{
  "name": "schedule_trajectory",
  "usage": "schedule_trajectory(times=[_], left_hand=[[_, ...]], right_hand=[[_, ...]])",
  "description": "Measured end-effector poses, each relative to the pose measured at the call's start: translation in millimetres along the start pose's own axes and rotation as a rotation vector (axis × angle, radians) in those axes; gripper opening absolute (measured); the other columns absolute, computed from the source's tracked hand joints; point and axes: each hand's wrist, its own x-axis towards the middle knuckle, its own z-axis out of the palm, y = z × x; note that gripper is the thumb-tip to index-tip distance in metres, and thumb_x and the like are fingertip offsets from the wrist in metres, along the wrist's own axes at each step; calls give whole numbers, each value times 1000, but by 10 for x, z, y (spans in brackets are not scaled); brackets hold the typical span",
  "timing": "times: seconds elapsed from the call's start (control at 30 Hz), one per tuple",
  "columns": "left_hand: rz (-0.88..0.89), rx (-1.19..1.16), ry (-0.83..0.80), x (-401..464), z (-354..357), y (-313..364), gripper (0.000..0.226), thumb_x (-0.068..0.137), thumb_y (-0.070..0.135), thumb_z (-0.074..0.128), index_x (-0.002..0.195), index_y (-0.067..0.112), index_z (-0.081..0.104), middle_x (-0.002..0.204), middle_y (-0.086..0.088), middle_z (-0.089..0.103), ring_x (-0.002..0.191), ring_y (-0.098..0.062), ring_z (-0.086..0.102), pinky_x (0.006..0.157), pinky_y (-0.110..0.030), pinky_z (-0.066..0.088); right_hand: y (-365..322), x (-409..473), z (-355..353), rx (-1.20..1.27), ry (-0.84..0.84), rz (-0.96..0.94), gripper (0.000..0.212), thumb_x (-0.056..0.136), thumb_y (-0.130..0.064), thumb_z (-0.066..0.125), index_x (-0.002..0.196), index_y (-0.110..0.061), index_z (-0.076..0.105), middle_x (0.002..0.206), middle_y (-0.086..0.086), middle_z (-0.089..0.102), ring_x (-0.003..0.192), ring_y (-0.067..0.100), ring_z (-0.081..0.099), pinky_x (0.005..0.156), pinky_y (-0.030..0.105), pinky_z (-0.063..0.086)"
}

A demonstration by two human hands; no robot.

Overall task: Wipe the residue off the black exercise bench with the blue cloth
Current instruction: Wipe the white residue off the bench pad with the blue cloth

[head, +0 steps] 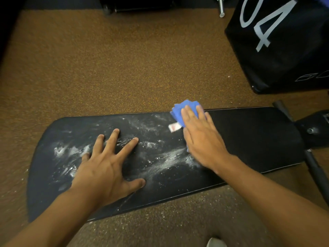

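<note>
The black exercise bench (252, 138) lies across the middle of the view. White powdery residue (170, 159) streaks its left and middle parts, while its right part looks dark and bare. My right hand (201, 139) lies flat on the folded blue cloth (179, 108), pressing it onto the pad near the far edge. A white tag sticks out from the cloth's left side. Most of the cloth is hidden under my palm. My left hand (108, 164) rests on the residue-covered left part with its fingers spread, holding nothing.
Brown speckled carpet (106, 68) surrounds the bench, with white specks on it near the front edge. A black padded box (284, 50) marked with large grey digits stands at the upper right. The bench's black metal frame (313, 164) runs along the right. A shoe tip (216, 242) shows at the bottom.
</note>
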Motion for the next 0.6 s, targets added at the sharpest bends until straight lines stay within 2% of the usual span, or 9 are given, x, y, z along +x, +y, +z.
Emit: schedule_trajectory(times=[0.07,0.13,0.2,0.3,0.37,0.47,0.53,0.6], left_hand=[[1,1,-1,-2,4,-2,115,58,102,28,150,53,-22,166,1,-23,154,-36,-8,119,-59,26],[3,-1,-3,2,7,8,115,59,101,28,150,52,-22,166,0,-24,154,-36,-8,119,-60,25],[5,2,-8,2,10,2,115,60,101,30,150,52,-22,166,-1,-24,154,-37,-9,120,-61,24],[1,-9,-18,15,27,-2,115,61,100,34,150,52,-21,166,-1,-25,154,-38,-11,120,-62,23],[-4,-9,-23,22,30,-4,115,61,99,36,150,53,-21,166,0,-25,154,-38,-11,120,-62,23],[-8,-3,-26,21,19,0,116,61,99,36,150,52,-20,166,0,-25,153,-38,-12,119,-62,23],[-10,0,-33,14,12,1,115,62,98,37,151,51,-20,166,0,-25,153,-39,-12,119,-62,23],[-8,-5,-33,17,8,4,114,63,98,38,151,51,-18,166,-1,-24,153,-40,-11,119,-63,23]], right_hand=[[-46,-338,-1,-40,-56,-174,57,106,-29,24,160,-13,19,168,3,18,156,25,3,126,46,8],[116,-517,-36,-71,-110,-248,58,106,-32,21,161,-15,17,168,2,17,156,22,2,126,46,11],[296,-414,-73,-68,-80,-146,59,104,-33,19,160,-15,19,168,4,20,156,23,5,125,48,14],[215,18,-43,-24,9,135,59,104,-29,20,160,-12,17,168,6,18,156,29,4,125,49,10],[-27,177,25,3,42,183,57,106,-27,24,160,-11,17,168,6,17,155,31,4,125,50,8],[-245,-100,69,-27,-3,-34,57,105,-27,23,159,-10,20,168,6,20,156,28,5,126,48,9],[-135,-421,24,-63,-83,-192,57,106,-30,21,160,-12,17,169,3,15,156,23,0,126,46,10],[109,-589,-60,-82,-137,-236,57,107,-33,18,161,-17,12,169,-1,11,156,17,-5,126,43,7]])
